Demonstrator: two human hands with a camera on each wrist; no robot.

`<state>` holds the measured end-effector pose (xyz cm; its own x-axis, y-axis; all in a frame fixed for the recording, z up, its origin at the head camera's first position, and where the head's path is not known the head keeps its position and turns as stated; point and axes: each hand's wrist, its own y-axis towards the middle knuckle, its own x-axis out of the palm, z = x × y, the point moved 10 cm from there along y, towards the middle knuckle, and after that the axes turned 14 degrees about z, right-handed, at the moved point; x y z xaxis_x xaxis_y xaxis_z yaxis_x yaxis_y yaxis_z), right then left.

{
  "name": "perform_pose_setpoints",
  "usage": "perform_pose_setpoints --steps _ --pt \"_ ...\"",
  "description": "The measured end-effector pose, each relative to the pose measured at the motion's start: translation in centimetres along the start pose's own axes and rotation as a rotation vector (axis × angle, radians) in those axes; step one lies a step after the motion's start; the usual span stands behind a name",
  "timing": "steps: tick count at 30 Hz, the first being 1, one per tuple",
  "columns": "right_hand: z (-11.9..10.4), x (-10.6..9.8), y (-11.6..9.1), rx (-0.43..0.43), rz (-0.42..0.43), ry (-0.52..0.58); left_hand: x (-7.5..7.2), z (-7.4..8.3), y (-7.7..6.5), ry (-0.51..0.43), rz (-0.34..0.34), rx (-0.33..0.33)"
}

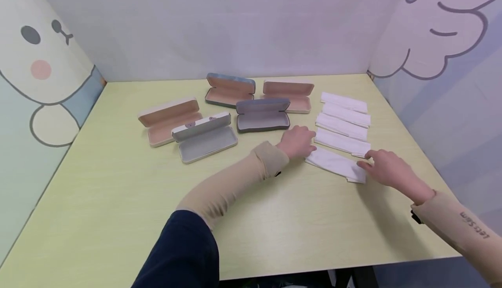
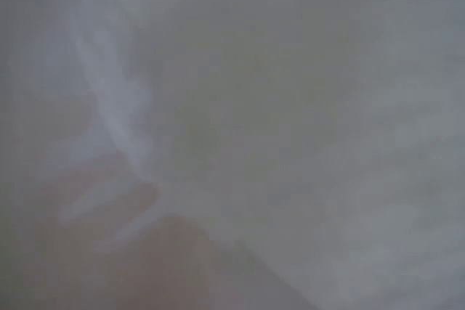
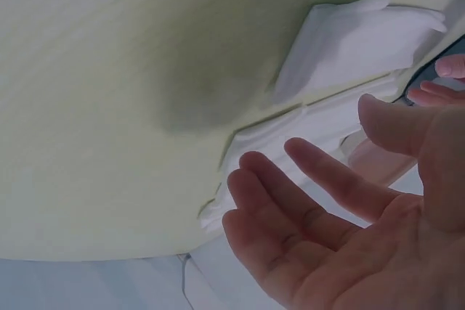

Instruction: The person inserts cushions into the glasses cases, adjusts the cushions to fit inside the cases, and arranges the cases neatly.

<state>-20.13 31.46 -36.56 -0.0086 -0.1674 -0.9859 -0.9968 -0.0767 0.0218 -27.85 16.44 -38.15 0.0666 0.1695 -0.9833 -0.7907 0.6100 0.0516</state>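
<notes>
White cloths leave room before the table edge: five, beside five cases. Left hand, right hand: both released.

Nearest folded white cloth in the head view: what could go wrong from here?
The nearest folded white cloth has uneven layers at its right end, so it might come unfolded if lifted there. The next folded white cloth lies close behind, so the left grip could drag it along. That grip also appears close to the dark gray glasses case and might bump it.
</notes>
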Motion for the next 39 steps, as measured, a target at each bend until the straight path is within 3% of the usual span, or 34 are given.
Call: perform_pose_setpoints --steps 13,22,32,39 --pt "0.1 1.9 -0.3 0.008 -0.047 0.042 1.3 0.4 -0.3 0.046 -0.005 -0.028" --pt "0.4 2.1 -0.4 0.037 -0.030 0.062 1.1 0.6 -0.1 0.053 0.055 -0.016" --pt "0.2 2.0 -0.3 0.046 -0.013 0.089 1.0 0.3 0.1 -0.121 0.082 -0.065" --pt "0.5 2.2 0.2 0.051 -0.038 0.135 1.2 0.5 0.0 -0.164 0.079 -0.045"
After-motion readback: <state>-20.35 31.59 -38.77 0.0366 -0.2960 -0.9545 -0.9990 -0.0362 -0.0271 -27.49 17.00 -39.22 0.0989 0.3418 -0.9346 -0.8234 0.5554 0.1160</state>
